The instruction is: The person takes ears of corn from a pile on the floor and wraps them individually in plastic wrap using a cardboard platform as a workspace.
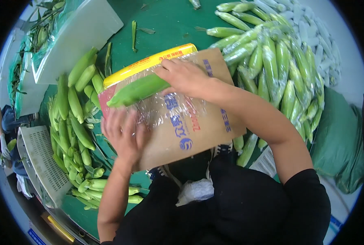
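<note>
A green ear of corn in its husk lies slantwise on clear cling film, spread over a brown cardboard box above my lap. My right hand is closed around the ear's right end, thumb beneath and fingers on top. Just below the ear's left tip, my left hand rests at the film and the box's left edge. Its fingers are spread and slightly smeared by motion; whether they touch the film I cannot tell. Along the box's far edge sits a yellow roll of cling film.
Unwrapped corn ears are heaped to the left by a white plastic crate. Film-wrapped corn is piled at the right, beside a green sack. A white foam box stands at the far left on the green surface.
</note>
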`<act>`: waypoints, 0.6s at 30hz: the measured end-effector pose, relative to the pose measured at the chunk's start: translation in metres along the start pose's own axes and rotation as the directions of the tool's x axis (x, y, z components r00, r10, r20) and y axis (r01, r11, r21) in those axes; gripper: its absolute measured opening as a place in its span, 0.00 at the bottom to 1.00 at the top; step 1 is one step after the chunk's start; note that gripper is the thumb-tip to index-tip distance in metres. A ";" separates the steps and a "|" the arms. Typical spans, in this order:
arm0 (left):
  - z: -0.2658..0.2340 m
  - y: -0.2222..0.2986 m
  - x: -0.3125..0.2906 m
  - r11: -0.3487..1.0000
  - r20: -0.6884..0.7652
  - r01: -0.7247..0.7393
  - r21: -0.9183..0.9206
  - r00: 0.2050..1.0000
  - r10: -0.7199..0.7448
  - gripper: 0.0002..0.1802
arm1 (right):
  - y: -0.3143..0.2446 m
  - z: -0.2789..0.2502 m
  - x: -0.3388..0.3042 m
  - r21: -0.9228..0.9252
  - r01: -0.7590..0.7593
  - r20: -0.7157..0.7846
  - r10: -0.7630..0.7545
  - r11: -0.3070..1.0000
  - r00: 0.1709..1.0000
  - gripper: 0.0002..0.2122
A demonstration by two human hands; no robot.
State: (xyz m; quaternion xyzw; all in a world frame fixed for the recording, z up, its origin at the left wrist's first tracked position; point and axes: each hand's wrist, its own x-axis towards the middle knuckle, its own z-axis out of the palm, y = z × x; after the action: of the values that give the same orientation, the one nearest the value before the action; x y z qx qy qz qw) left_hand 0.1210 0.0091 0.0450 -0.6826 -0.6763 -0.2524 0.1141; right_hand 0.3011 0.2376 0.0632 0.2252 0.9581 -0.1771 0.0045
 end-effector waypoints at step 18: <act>-0.007 -0.004 0.075 0.989 0.415 0.147 0.022 0.899 -0.142 0.36 | -0.014 0.018 -0.112 0.909 0.326 -0.071 0.675 -0.259 0.734 0.06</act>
State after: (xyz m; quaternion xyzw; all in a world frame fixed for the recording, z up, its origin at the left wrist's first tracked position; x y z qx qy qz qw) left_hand 0.1127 0.0707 0.0873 -0.6691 -0.7326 -0.1127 -0.0546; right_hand 0.3946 0.1711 0.0610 0.3388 0.3205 -0.7605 -0.4518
